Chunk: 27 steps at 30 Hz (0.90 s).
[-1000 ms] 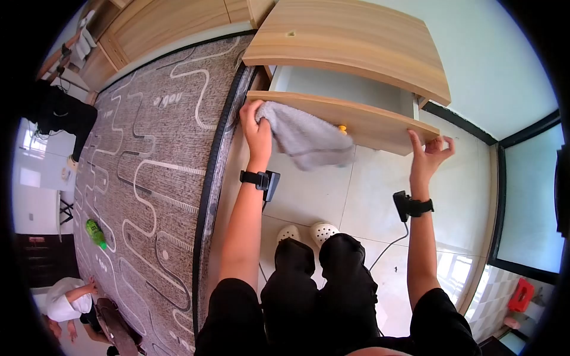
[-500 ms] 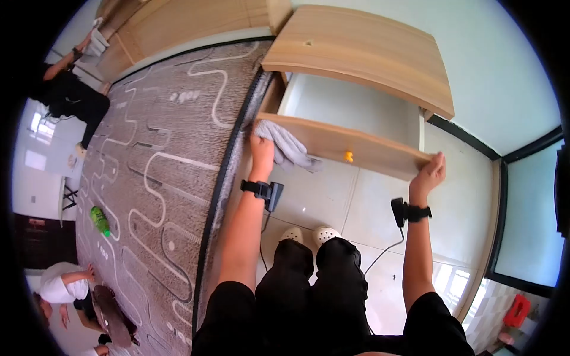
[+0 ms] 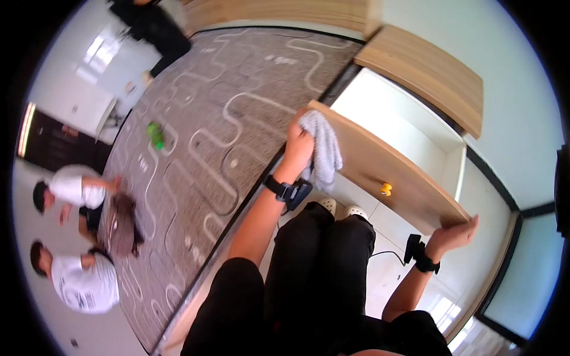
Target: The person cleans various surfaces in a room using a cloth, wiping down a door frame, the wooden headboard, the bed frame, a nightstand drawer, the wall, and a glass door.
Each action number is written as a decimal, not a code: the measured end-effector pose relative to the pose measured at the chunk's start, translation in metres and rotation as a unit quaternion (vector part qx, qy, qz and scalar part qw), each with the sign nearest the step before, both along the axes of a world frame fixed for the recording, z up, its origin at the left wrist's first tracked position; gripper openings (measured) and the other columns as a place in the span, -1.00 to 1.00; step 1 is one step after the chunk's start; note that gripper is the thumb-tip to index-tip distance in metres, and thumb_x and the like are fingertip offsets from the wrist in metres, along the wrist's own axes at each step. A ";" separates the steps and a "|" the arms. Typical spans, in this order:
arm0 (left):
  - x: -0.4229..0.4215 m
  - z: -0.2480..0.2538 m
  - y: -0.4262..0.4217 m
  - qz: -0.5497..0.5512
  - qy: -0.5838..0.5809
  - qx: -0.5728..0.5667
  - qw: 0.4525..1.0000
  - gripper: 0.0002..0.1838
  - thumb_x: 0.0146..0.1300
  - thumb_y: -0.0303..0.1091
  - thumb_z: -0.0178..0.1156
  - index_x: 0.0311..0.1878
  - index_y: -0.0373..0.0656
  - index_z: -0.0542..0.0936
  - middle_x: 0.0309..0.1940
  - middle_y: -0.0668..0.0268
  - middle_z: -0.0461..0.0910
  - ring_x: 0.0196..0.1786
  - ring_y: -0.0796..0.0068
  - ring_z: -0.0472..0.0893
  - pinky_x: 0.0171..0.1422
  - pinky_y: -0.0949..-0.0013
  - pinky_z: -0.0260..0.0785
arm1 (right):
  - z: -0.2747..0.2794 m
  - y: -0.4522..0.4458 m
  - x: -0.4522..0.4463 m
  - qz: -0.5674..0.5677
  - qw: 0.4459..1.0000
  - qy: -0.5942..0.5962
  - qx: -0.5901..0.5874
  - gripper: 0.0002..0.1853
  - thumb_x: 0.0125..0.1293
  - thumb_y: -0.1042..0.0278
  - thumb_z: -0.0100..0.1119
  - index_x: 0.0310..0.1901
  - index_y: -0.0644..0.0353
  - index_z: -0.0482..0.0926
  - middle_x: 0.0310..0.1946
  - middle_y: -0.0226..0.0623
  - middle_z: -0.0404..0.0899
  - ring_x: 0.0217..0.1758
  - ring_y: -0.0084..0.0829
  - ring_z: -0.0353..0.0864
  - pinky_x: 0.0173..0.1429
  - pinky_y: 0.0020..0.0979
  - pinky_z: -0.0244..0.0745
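A wooden drawer [image 3: 389, 169] with a yellow knob [image 3: 386, 188] is pulled well out, showing its white inside. My left hand [image 3: 300, 144] is closed on a grey cloth [image 3: 322, 148] at the left end of the drawer front, and the cloth hangs over the outer face. At the opposite end, my right hand [image 3: 451, 238] grips the edge of the front, its fingers partly hidden behind the board. The wooden cabinet top [image 3: 421, 74] lies beyond the drawer. Both wrists wear black straps with small devices.
To the left, a grey patterned carpet [image 3: 205, 127] carries a green bottle [image 3: 155, 135]. Two people in white shirts are at the lower left near a brown bag [image 3: 123, 225]; another person in black is at the upper left. A glass panel [image 3: 507, 282] with a dark frame stands at right.
The drawer has come farther out toward me, with both hands still at its front. My view has turned, shifting the carpet and people across the picture.
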<state>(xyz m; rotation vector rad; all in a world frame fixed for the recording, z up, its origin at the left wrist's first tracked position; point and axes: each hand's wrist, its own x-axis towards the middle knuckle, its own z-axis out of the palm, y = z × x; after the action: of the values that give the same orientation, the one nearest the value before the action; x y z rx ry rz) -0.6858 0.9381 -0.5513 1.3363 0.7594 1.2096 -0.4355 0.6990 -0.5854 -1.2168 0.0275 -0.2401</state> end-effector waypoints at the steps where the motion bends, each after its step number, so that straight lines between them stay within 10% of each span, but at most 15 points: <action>1: -0.011 0.022 -0.015 0.025 0.003 0.008 1.000 -0.65 0.31 -0.63 -0.09 0.14 -0.29 0.46 -0.07 0.26 0.56 -0.01 0.51 0.51 0.11 0.45 0.35 | 0.017 -0.004 -0.010 0.021 0.999 0.029 0.010 -0.59 0.38 0.04 0.04 -0.13 0.32 0.53 -0.31 -0.34 0.42 -0.16 -0.45 0.42 -0.05 -0.40 0.38; 8: -0.161 0.088 -0.126 0.204 -0.026 0.067 0.976 -0.64 0.26 -0.66 -0.12 0.10 -0.32 0.46 -0.14 0.28 0.58 -0.07 0.51 0.53 0.07 0.45 0.37 | 0.091 -0.006 -0.096 0.176 0.982 0.011 0.067 -0.63 0.36 0.02 0.00 -0.37 0.20 0.41 -0.44 -0.38 0.34 -0.31 -0.46 0.39 -0.24 -0.42 0.34; 17: -0.308 0.126 -0.326 0.459 -0.125 0.069 0.877 -0.76 0.39 -0.53 -0.14 0.04 -0.26 0.45 -0.17 0.29 0.55 -0.11 0.50 0.56 0.00 0.42 0.46 | 0.156 0.017 -0.226 0.471 0.880 0.009 0.054 -0.67 0.38 0.25 -0.05 -0.03 0.29 0.58 -0.43 -0.46 0.50 -0.65 -0.67 0.32 -0.65 -0.58 0.12; 21: -0.370 0.064 -0.353 0.527 -0.123 0.015 0.840 -0.76 0.41 -0.51 -0.14 0.06 -0.26 0.44 -0.14 0.27 0.55 -0.06 0.48 0.55 0.04 0.39 0.45 | 0.128 0.051 -0.306 0.559 0.827 -0.054 0.027 -0.75 0.38 0.32 0.04 -0.25 0.36 0.60 -0.50 -0.57 0.41 -0.33 -0.68 0.32 -0.18 -0.56 0.25; 27: -0.385 0.013 -0.389 0.618 -0.124 -0.061 0.774 -0.73 0.41 -0.44 -0.10 0.11 -0.26 0.43 -0.08 0.27 0.52 0.02 0.42 0.50 0.12 0.33 0.39 | 0.093 0.045 -0.346 0.657 0.741 -0.133 -0.045 -0.61 0.43 0.24 0.01 -0.57 0.18 0.29 -0.61 -0.60 0.20 -0.50 -0.73 0.14 -0.43 -0.59 0.08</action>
<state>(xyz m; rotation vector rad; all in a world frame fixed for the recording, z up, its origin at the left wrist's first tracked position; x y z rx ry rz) -1.0707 0.5486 -0.5387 0.3995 1.5772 2.2278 -0.7819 0.7437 -0.4929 -1.0261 -1.0847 0.8513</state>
